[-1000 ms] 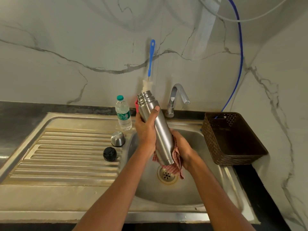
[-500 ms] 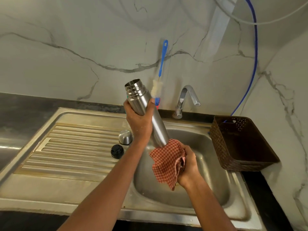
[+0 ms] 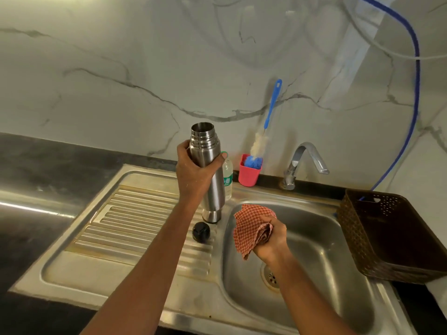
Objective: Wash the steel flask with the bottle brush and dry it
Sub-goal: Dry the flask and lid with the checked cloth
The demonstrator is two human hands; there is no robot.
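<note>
A person's two bare forearms reach over a steel kitchen sink set into a dark table (image 3: pixel 29 165), seen from above. The left hand (image 3: pixel 193 170) grips the steel flask (image 3: pixel 212 180) around its upper body, just below the ridged neck, with fingers and thumb wrapped round it. The flask stands nearly upright with its open mouth facing up. Its lower end is over the ribbed draining board (image 3: pixel 135 226), at the edge next to the basin; whether it rests on the board cannot be told.

The right hand (image 3: pixel 272 240) is closed around a bunched red and white checked cloth (image 3: pixel 249 226), held over the left side of the sink basin (image 3: pixel 326 250). The cloth is apart from the flask, to its right and lower. A round drain (image 3: pixel 272 278) shows in the basin floor beside the right wrist.

A small black cap (image 3: pixel 201 232) lies on the draining board, near the foot of the flask. Behind the flask, partly hidden, stands a small clear plastic bottle (image 3: pixel 227 180) with a green label.

The bottle brush (image 3: pixel 268 122), with a blue handle and pale bristles, stands head down in a pink cup (image 3: pixel 249 174) at the back of the sink, leaning against the white marble wall (image 3: pixel 121 68). To the right of the cup is a curved chrome tap (image 3: pixel 304 160). A brown plastic basket (image 3: pixel 391 238) sits at the right edge of the sink, and a blue hose (image 3: pixel 414 93) runs down the wall behind it.
</note>
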